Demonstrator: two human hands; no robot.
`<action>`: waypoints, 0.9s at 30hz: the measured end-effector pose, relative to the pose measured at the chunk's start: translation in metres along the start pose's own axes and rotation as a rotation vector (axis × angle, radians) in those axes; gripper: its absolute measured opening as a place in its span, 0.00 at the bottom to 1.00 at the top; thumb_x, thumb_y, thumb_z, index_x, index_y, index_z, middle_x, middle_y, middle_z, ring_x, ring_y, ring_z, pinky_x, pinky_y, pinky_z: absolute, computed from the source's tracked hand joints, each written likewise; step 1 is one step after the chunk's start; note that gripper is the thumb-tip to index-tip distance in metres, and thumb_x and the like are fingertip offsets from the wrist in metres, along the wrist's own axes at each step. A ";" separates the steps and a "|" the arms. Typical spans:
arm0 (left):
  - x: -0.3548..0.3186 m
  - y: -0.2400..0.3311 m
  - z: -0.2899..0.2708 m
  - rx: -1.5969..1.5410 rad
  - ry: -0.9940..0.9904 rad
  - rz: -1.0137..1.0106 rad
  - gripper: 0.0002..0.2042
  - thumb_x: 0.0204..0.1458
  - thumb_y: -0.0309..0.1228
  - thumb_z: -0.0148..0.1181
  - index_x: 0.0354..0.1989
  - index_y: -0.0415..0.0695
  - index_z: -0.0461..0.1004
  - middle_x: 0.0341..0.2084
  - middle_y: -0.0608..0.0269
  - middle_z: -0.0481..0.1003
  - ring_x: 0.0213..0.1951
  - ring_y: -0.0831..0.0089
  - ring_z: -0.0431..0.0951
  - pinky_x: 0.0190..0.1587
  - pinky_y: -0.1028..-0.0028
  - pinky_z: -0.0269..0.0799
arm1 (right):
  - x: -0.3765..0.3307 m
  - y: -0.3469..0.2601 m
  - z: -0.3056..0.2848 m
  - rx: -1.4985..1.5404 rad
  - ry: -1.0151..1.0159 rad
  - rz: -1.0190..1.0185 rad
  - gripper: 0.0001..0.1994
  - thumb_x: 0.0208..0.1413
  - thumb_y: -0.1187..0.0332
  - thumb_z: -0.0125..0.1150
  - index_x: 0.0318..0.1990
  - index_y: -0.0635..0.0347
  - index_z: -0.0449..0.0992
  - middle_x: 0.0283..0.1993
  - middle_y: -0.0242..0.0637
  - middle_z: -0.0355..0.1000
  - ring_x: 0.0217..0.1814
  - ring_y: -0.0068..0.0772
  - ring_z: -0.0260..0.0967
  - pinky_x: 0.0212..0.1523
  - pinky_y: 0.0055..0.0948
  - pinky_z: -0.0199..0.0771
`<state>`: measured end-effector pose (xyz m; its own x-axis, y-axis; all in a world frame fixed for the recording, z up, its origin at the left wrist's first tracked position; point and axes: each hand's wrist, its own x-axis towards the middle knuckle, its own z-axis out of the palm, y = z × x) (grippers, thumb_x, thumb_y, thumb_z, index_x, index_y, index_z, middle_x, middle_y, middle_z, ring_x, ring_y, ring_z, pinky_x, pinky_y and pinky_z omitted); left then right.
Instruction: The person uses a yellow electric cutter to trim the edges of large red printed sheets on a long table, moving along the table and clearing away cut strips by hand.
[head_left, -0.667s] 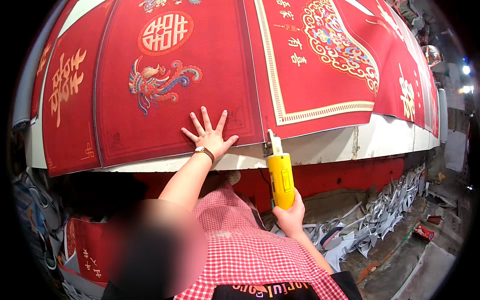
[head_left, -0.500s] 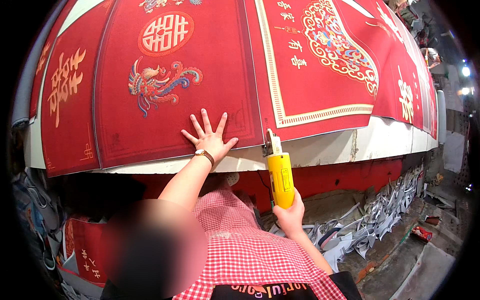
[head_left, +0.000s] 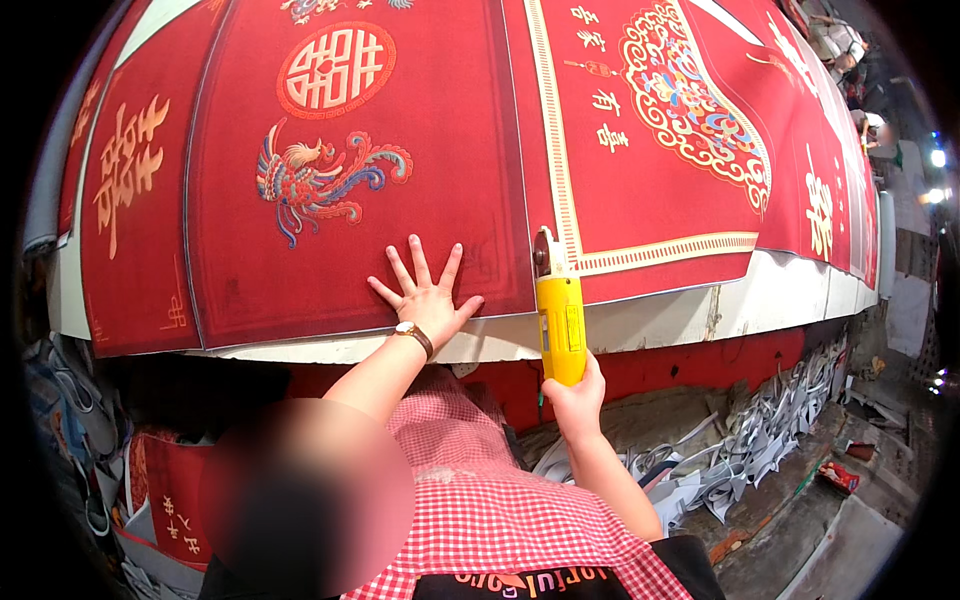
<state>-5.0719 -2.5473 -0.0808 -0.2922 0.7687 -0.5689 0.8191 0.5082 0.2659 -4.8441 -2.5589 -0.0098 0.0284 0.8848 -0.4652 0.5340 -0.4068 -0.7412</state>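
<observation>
Head view: left hand splayed on red cloth; right hand grips yellow cutter, blade unclear.

Left hand pressed flat, fingers spread, on a red printed cloth laid over the white table; a wristwatch sits on that wrist. Right hand closed around the base of a yellow handheld cutter, held upright with its round blade (at the top end) meeting the cloth's near edge beside a gold border band. White offcut strips lie piled on the floor below.
</observation>
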 end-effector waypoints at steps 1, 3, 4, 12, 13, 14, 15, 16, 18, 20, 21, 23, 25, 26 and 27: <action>0.001 0.000 -0.001 -0.011 -0.031 0.000 0.42 0.46 0.64 0.50 0.69 0.72 0.41 0.68 0.47 0.18 0.66 0.37 0.15 0.54 0.25 0.20 | 0.005 -0.003 0.001 0.017 -0.010 -0.004 0.28 0.34 0.75 0.61 0.51 0.67 0.68 0.42 0.39 0.73 0.44 0.30 0.71 0.47 0.28 0.70; 0.000 0.000 -0.002 -0.008 -0.023 0.002 0.41 0.47 0.64 0.50 0.69 0.71 0.41 0.68 0.46 0.18 0.66 0.37 0.15 0.54 0.25 0.20 | 0.016 -0.008 0.008 0.060 -0.012 -0.003 0.28 0.35 0.76 0.61 0.51 0.68 0.68 0.42 0.38 0.73 0.44 0.28 0.71 0.47 0.27 0.69; 0.000 0.000 -0.002 -0.020 -0.018 0.014 0.41 0.47 0.63 0.50 0.69 0.71 0.40 0.68 0.46 0.18 0.66 0.36 0.15 0.54 0.25 0.20 | 0.022 -0.010 0.012 0.112 -0.006 0.010 0.28 0.36 0.76 0.61 0.51 0.68 0.68 0.42 0.38 0.73 0.44 0.28 0.71 0.47 0.27 0.69; 0.048 -0.020 -0.028 -0.082 0.560 0.042 0.29 0.50 0.49 0.55 0.62 0.58 0.61 0.68 0.43 0.39 0.68 0.40 0.34 0.61 0.33 0.27 | 0.071 -0.034 0.030 0.116 -0.023 -0.007 0.26 0.36 0.77 0.60 0.50 0.68 0.68 0.41 0.36 0.73 0.42 0.25 0.70 0.46 0.25 0.69; 0.069 -0.027 -0.039 -0.059 0.622 0.006 0.29 0.51 0.49 0.55 0.62 0.58 0.61 0.68 0.44 0.41 0.68 0.39 0.36 0.61 0.33 0.28 | 0.077 -0.038 0.031 0.128 -0.030 0.011 0.26 0.36 0.77 0.60 0.50 0.68 0.68 0.41 0.36 0.73 0.42 0.25 0.70 0.46 0.25 0.70; 0.093 -0.034 -0.051 -0.040 0.672 -0.032 0.29 0.52 0.49 0.54 0.62 0.58 0.60 0.68 0.44 0.42 0.67 0.39 0.37 0.61 0.34 0.30 | 0.082 -0.042 0.033 0.126 -0.029 -0.003 0.26 0.36 0.78 0.60 0.50 0.68 0.69 0.41 0.36 0.73 0.42 0.25 0.70 0.46 0.25 0.70; 0.115 -0.041 -0.064 -0.008 0.684 -0.087 0.28 0.52 0.49 0.52 0.63 0.58 0.60 0.68 0.45 0.43 0.67 0.39 0.38 0.61 0.34 0.30 | 0.088 -0.046 0.036 0.137 -0.028 -0.008 0.26 0.36 0.78 0.60 0.50 0.68 0.69 0.41 0.36 0.73 0.42 0.24 0.70 0.45 0.25 0.70; 0.136 -0.047 -0.076 0.014 0.664 -0.142 0.28 0.53 0.50 0.51 0.63 0.58 0.59 0.68 0.45 0.43 0.67 0.39 0.38 0.61 0.34 0.30 | 0.093 -0.049 0.039 0.165 -0.024 -0.002 0.26 0.36 0.78 0.60 0.49 0.68 0.69 0.41 0.36 0.73 0.42 0.24 0.70 0.45 0.25 0.70; 0.172 -0.056 -0.096 -0.032 0.697 -0.233 0.28 0.54 0.49 0.50 0.63 0.56 0.60 0.68 0.46 0.43 0.68 0.41 0.36 0.62 0.35 0.27 | 0.103 -0.057 0.044 0.159 -0.033 -0.023 0.26 0.36 0.78 0.60 0.49 0.68 0.69 0.41 0.36 0.73 0.41 0.24 0.70 0.45 0.25 0.70; 0.197 -0.062 -0.108 -0.001 0.688 -0.399 0.29 0.55 0.52 0.45 0.66 0.60 0.55 0.69 0.51 0.42 0.69 0.46 0.35 0.61 0.33 0.24 | 0.114 -0.064 0.049 0.173 -0.026 -0.057 0.24 0.36 0.80 0.58 0.48 0.68 0.69 0.39 0.35 0.72 0.38 0.23 0.69 0.41 0.24 0.70; 0.202 -0.063 -0.108 -0.023 0.637 -0.467 0.29 0.56 0.53 0.43 0.67 0.62 0.53 0.69 0.52 0.41 0.69 0.46 0.35 0.60 0.32 0.23 | 0.119 -0.066 0.053 0.183 -0.017 -0.084 0.22 0.37 0.81 0.57 0.46 0.68 0.69 0.37 0.33 0.71 0.35 0.23 0.69 0.37 0.23 0.70; 0.210 -0.063 -0.106 0.016 0.553 -0.550 0.29 0.57 0.55 0.38 0.68 0.66 0.47 0.70 0.54 0.40 0.70 0.47 0.35 0.59 0.30 0.24 | 0.131 -0.071 0.060 0.209 -0.009 -0.129 0.21 0.37 0.82 0.56 0.45 0.68 0.69 0.35 0.33 0.71 0.32 0.22 0.68 0.33 0.22 0.70; 0.213 -0.062 -0.101 0.074 0.641 -0.568 0.29 0.57 0.54 0.38 0.68 0.66 0.48 0.70 0.54 0.41 0.69 0.46 0.36 0.59 0.30 0.26 | 0.144 -0.075 0.066 0.239 -0.013 -0.173 0.21 0.37 0.82 0.56 0.45 0.68 0.69 0.35 0.33 0.71 0.32 0.22 0.68 0.33 0.22 0.69; 0.214 -0.061 -0.098 0.057 0.654 -0.557 0.29 0.57 0.54 0.39 0.68 0.66 0.48 0.70 0.54 0.41 0.69 0.46 0.37 0.59 0.30 0.26 | 0.150 -0.077 0.068 0.214 -0.013 -0.160 0.20 0.37 0.82 0.56 0.44 0.68 0.69 0.34 0.33 0.71 0.32 0.22 0.68 0.33 0.22 0.69; 0.215 -0.061 -0.097 0.086 0.672 -0.559 0.29 0.57 0.53 0.40 0.67 0.65 0.50 0.69 0.54 0.42 0.69 0.45 0.39 0.59 0.30 0.27 | 0.155 -0.079 0.070 0.190 -0.014 -0.148 0.20 0.37 0.82 0.56 0.44 0.68 0.69 0.34 0.33 0.71 0.32 0.22 0.68 0.33 0.22 0.69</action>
<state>-5.2327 -2.3754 -0.1438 -0.8687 0.4952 -0.0124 0.4951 0.8688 0.0106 -4.9408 -2.4055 -0.0571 -0.0508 0.9350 -0.3509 0.3630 -0.3100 -0.8787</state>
